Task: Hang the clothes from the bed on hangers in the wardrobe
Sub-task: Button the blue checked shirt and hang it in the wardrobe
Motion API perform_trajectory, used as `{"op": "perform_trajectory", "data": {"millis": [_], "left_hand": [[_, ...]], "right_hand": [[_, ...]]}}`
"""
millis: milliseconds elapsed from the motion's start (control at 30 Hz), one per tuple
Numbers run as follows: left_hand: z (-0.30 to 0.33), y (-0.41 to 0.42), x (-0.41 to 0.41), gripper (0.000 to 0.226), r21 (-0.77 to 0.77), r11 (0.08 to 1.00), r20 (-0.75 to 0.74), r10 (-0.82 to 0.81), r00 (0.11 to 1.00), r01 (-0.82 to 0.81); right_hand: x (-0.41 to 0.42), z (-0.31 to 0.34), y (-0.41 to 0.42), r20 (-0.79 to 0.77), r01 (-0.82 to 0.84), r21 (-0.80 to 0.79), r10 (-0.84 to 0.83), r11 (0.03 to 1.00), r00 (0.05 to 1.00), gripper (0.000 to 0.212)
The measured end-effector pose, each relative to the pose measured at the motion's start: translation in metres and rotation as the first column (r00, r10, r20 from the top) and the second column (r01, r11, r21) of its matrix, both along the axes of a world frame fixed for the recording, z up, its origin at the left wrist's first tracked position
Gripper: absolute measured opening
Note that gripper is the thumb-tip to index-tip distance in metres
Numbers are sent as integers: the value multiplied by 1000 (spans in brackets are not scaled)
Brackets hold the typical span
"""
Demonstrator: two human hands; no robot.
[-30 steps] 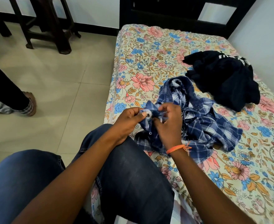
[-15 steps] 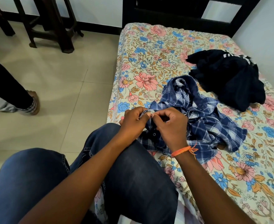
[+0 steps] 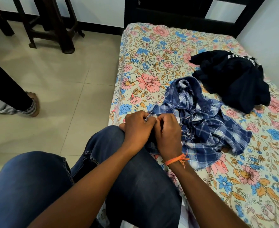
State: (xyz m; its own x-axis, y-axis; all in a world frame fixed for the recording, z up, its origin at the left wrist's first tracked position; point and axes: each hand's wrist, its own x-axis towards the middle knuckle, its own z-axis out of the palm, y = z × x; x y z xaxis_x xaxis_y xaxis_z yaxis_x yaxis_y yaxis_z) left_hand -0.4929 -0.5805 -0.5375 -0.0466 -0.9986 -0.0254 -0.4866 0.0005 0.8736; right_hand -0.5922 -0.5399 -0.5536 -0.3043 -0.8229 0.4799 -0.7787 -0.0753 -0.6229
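Observation:
A blue and white checked shirt (image 3: pixel 199 122) lies crumpled on the floral bedsheet (image 3: pixel 152 51), near the bed's left edge. My left hand (image 3: pixel 136 127) and my right hand (image 3: pixel 168 132) sit side by side above my knee, both pinching a small strip of the shirt's edge between curled fingers. An orange thread band circles my right wrist. A dark navy garment (image 3: pixel 234 78) with white stripes lies bunched further back on the bed, towards the wall. No hanger or wardrobe is in view.
I sit on the bed's edge, my jeans-clad legs (image 3: pixel 86 186) filling the foreground. Another person's leg and foot (image 3: pixel 25 102) stand on the tiled floor at left. Dark wooden furniture legs (image 3: pixel 53 30) stand at the back left. A dark headboard (image 3: pixel 184 12) closes the bed's far end.
My hands have drawn closer together and lowered slightly towards my knee, still working the same bit of shirt edge. The view has shifted a little; the clothes have not moved.

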Motion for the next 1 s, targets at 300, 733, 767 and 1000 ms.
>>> {"op": "perform_trajectory", "data": {"millis": [300,733,767,1000], "left_hand": [[16,-12,7,29,450,852,-625,86,776,268],[0,-12,12,16,22,979,-144,-200,969,205],[-3,-12,11,18,17,981,-104,-192,976,194],[8,-18,15,13,264,909,-513,-151,845,322]], "right_hand": [[8,8,-2,658,-24,49,-14,999,753,9],[-15,15,-3,856,-296,209,-28,932,515,16],[-16,16,-4,844,-295,231,-40,927,535,16],[-25,24,-7,696,-279,197,66,940,715,5]]}}
